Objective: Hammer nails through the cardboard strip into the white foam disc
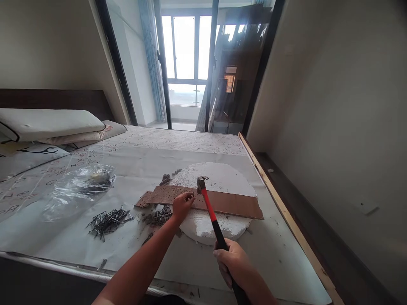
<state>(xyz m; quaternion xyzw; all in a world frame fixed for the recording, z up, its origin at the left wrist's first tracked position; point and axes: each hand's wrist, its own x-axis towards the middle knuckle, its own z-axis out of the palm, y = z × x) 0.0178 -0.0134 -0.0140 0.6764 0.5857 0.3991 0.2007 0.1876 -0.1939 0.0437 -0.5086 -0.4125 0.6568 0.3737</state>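
Left hand (182, 206) pinches a nail (192, 195) on the brown board (229, 203) atop the foam disc (219, 176) on the bed (133, 169); right hand (231, 262), grip wrapped round the hammer (210, 210), should likely tap lightly, clear of fingertips

The bed (280, 250) is carrying a foam disc (222, 178) by the left grip (182, 205), nails (108, 220) and a plastic bag (79, 186) lying leftward.

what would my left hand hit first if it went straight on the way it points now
Likely the hammer head, just beyond the fingertips of the left hand in that line. Depth is unclear: if the head hangs higher, the hand would slide on along the brown board instead.
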